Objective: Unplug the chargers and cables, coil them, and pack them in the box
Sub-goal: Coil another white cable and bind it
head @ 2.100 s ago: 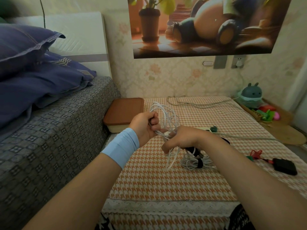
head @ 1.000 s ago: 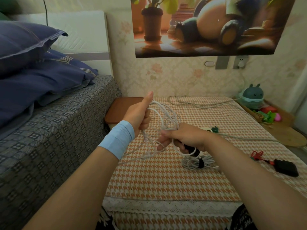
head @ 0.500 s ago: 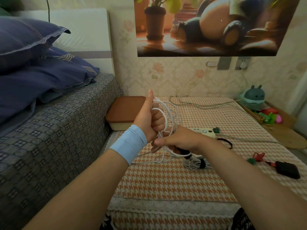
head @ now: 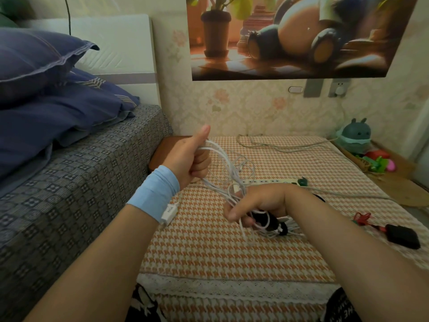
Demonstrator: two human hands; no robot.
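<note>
Loops of a white cable (head: 228,165) run from my left hand (head: 191,156) down to my right hand (head: 253,203). My left hand is fisted around the loops with the thumb up, above the table's left side. My right hand pinches the cable lower and to the right, just above a coiled white cable bundle with a black strap (head: 282,228) lying on the cloth. A white plug end (head: 169,212) hangs by my left wrist. The brown-lidded box (head: 160,154) sits behind my left hand, mostly hidden.
A white power strip (head: 269,182) lies behind my right hand with a grey cord (head: 278,147) trailing to the wall. A black charger with red clip (head: 402,235) lies at right. Bed (head: 69,182) borders the left; toys (head: 355,135) stand at far right.
My right hand has dropped lower and to the right, drawing the cable down from my left fist. A plug end now hangs by my left wrist.
</note>
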